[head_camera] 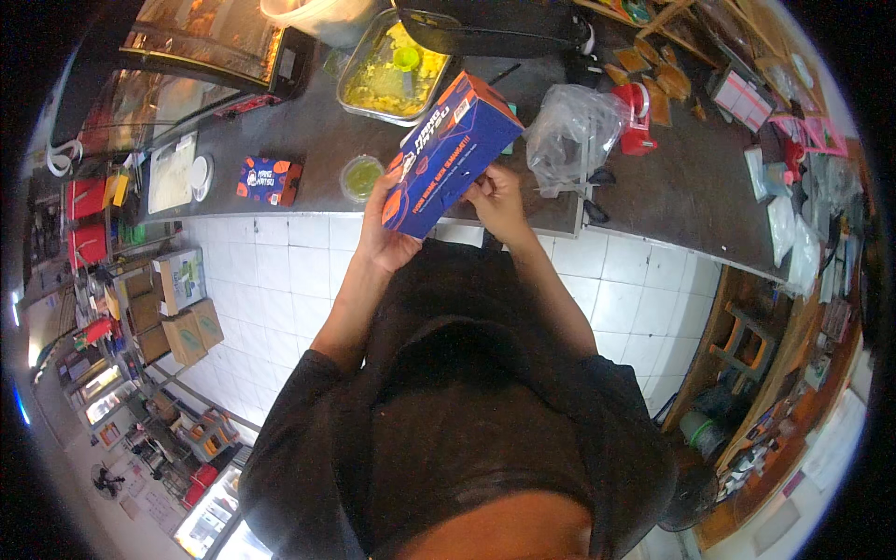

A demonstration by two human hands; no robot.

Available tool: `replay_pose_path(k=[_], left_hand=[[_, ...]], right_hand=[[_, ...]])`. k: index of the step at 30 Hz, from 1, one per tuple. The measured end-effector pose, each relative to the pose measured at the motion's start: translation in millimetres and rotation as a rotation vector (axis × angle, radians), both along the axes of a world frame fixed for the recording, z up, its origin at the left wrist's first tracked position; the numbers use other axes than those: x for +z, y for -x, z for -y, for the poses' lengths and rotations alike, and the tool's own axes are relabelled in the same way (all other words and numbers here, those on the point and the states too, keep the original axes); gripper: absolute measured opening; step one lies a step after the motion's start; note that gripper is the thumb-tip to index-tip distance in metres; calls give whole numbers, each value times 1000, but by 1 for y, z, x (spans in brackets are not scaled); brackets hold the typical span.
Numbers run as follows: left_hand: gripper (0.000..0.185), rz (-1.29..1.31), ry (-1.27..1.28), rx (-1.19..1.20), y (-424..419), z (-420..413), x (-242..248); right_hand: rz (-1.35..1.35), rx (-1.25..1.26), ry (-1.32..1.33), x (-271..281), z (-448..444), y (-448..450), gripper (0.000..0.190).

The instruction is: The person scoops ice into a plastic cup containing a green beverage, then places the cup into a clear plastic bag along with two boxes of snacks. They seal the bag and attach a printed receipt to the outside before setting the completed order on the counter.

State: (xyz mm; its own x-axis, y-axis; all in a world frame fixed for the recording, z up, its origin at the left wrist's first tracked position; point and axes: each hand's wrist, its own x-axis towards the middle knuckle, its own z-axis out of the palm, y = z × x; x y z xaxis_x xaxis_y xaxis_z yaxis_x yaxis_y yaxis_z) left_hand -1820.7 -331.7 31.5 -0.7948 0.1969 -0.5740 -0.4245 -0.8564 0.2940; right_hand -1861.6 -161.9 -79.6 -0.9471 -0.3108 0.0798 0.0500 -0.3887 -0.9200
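A long blue and orange cardboard food box [451, 157] is held tilted above the front of the dark counter, printed writing on its upper face. My left hand [388, 231] grips its lower left end, thumb on the near side. The curled fingers of my right hand [500, 203] are at the box's right long edge, partly hidden by it. Just left of the box stands a clear round tub of green sauce [362, 177]. A smaller box [268, 180] in the same colours sits farther left on the counter.
Behind the box, a glass tray [394, 66] holds yellow food and a green cup [405, 59]. Right of my hands lie a clear plastic bag [570, 136] and a red tape dispenser [635, 119]. A heated glass display case [210, 42] stands at the back left. Brown packets [661, 73] lie back right.
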Motion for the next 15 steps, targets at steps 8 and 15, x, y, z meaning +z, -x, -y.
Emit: replay_pose_path(k=[8,15], left_hand=[[55,-211,669,-29,-7,38,-22],[58,-355,853,-323,18,26,-180]], right_hand=[[410,-388,581,17,32,-22,55],[326,-763,-267,-119,-3,-61,71]])
